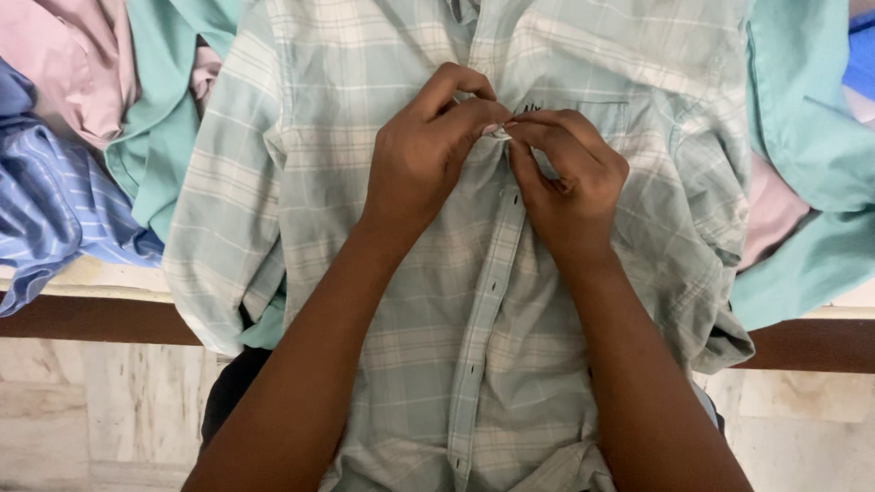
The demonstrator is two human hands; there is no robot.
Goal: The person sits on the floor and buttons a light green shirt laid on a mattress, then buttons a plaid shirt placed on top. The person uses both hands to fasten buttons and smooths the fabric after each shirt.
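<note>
A pale green and white checked shirt lies front-up across the table and hangs over its near edge. Its button placket runs down the middle, with several buttons fastened below my hands. My left hand and my right hand meet at the placket around chest height. Both pinch the shirt's front edges together between fingertips, beside the chest pocket. The button under my fingertips is hidden.
Other garments lie around the shirt: a blue striped shirt and a pink one at the left, teal cloth beside them, more teal cloth at the right. The table's brown front edge runs across; pale tiled floor lies below.
</note>
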